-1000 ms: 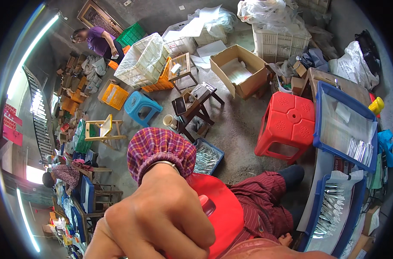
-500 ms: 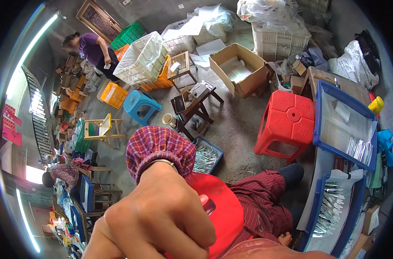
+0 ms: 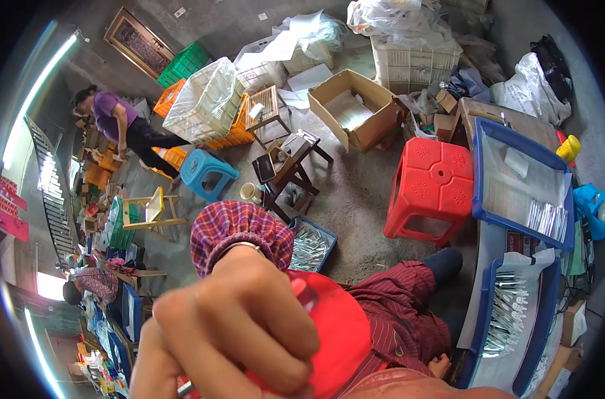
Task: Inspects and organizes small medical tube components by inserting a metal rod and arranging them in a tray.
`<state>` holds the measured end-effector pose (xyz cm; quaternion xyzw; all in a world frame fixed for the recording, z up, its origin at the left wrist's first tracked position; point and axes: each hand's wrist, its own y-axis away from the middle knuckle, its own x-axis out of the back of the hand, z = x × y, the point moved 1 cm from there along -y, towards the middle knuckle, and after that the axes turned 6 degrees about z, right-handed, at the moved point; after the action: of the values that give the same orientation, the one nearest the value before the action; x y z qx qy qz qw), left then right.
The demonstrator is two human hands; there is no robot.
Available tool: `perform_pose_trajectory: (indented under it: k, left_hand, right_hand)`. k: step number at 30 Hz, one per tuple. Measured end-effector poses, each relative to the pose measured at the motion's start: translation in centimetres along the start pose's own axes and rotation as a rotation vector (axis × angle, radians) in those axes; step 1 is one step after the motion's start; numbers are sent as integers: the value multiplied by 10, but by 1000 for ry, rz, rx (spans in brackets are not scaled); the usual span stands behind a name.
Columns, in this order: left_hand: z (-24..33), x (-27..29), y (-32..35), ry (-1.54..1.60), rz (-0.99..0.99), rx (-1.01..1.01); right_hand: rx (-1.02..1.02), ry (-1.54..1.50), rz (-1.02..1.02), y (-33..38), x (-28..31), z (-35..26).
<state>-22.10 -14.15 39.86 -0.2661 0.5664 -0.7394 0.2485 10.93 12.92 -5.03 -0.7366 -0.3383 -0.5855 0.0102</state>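
Grey walls (image 3: 216, 26), grey floor (image 3: 362, 226), tube lights (image 3: 42, 94) lit.

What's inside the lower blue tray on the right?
The lower blue tray holds many slim, silvery metal pieces, lying on a whitish liner. They overlap, so some are partly hidden, and the tray's floor beneath them cannot be seen.

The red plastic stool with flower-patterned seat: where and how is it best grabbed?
Likely grip the red stool by its seat rim, coming from the picture's left: side openings beneath leave finger room, while the upper blue plastic tray crowds its right.
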Motion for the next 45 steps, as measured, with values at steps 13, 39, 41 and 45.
perform_pose_trajectory:
  k: [13,39,41,45]
  left_hand:
    - [-134,29,68,45,194,1016]
    - [-239,-89,191,54,-554,1339]
    - [-251,-108,185,54,-582,1277]
    - [-274,-158,173,103,-684,1106]
  right_hand:
    - [6,-46,68,18,-8,20]
    - [-177,-128,225,100,-4,6]
    - [-225,-187,309,110,2,-1]
    - [-209,-480,576,122,31,-26]
